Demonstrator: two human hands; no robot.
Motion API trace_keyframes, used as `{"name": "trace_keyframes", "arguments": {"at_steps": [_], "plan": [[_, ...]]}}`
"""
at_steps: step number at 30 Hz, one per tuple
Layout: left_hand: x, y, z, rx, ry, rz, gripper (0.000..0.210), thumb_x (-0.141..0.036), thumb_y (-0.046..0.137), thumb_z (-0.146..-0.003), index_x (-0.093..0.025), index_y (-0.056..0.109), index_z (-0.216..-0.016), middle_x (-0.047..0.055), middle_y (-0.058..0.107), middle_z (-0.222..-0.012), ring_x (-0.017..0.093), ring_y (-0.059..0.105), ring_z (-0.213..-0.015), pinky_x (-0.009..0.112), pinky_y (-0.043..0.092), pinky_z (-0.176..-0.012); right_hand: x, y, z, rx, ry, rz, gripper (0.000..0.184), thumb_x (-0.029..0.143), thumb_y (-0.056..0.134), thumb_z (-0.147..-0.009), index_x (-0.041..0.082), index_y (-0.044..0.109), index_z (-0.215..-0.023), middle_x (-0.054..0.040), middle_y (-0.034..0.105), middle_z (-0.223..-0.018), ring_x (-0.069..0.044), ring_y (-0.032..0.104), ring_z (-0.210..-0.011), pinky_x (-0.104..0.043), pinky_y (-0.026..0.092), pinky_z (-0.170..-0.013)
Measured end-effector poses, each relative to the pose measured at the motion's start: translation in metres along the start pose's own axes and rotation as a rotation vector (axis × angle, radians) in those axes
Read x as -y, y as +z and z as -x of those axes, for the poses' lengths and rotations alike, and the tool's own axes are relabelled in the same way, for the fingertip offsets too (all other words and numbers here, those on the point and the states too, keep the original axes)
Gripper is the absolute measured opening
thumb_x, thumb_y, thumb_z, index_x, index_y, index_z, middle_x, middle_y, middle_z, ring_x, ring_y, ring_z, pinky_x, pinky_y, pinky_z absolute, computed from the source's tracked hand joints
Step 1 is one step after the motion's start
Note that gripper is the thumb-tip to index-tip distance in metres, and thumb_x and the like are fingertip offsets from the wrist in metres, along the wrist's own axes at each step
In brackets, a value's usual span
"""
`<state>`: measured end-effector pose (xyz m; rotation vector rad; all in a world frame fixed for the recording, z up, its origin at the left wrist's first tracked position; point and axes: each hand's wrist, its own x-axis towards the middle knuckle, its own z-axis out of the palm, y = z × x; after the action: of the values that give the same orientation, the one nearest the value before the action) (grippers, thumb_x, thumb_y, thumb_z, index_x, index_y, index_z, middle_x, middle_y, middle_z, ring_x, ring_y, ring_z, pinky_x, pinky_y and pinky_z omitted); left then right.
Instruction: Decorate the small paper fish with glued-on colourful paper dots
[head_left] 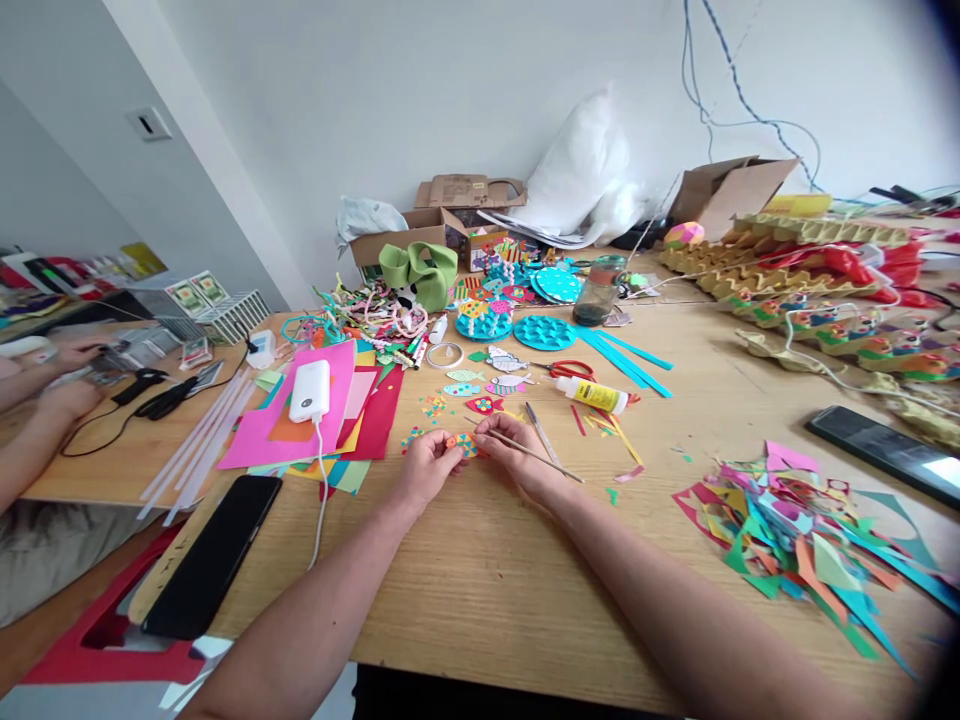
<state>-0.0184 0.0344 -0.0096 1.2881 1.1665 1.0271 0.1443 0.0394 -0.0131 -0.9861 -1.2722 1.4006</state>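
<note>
My left hand (432, 464) pinches a small paper fish (466, 444), orange at one end and blue with yellow marks. In my right hand (513, 458) is a thin wooden stick (551, 463), its near end pointing right; the right fingertips also meet the fish's edge. Just beyond lie several decorated paper fish, among them a red one (484, 405). Tiny paper bits (433, 406) are scattered left of it. Right of my hands are a pen (541, 432), a glue bottle (598, 395) and red-handled scissors (574, 370).
Coloured paper sheets (384, 425) and a white power bank (310, 390) lie left, a black phone (214, 555) nearer. A paper scrap heap (795, 530) and another phone (892, 450) are right. A glass jar (600, 292) stands behind. A co-worker's hands (71, 400) show far left.
</note>
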Motion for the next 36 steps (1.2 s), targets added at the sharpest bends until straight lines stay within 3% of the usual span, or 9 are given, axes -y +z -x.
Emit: {"name": "trace_keyframes", "arguments": {"at_steps": [9,21,36], "plan": [[-0.0002,-0.0012,0.0007,0.039,-0.019,0.007,0.024,-0.039,0.066,-0.069,-0.016,0.059,-0.067,-0.001,0.060,-0.060,0.012,0.055,-0.054,0.025,0.046,-0.054,-0.0060,-0.0014,-0.0028,0.054,-0.002,0.029,0.036,0.042,0.076,-0.066,0.020,0.054,-0.083,0.0036,0.055,-0.069,-0.012,0.050,-0.062,-0.026,0.037,-0.060],[0.0012,0.0009,-0.0001,0.115,0.036,-0.056,0.021,-0.033,0.067,-0.065,-0.018,0.054,-0.059,-0.004,0.053,-0.055,0.011,0.050,-0.053,0.022,0.042,-0.054,-0.0024,-0.0007,-0.0014,0.032,-0.019,0.040,0.033,0.040,0.075,-0.066,0.021,0.054,-0.084,0.0032,0.056,-0.070,-0.013,0.050,-0.063,-0.026,0.039,-0.059],[-0.0017,0.0001,0.0013,0.110,0.026,-0.049,0.023,-0.038,0.066,-0.067,-0.018,0.056,-0.061,-0.002,0.059,-0.056,0.012,0.054,-0.053,0.024,0.046,-0.055,-0.0021,0.0005,-0.0015,0.002,-0.040,0.039,0.037,0.047,0.074,-0.067,0.021,0.054,-0.083,0.0042,0.052,-0.068,-0.012,0.047,-0.060,-0.025,0.035,-0.057]]}}
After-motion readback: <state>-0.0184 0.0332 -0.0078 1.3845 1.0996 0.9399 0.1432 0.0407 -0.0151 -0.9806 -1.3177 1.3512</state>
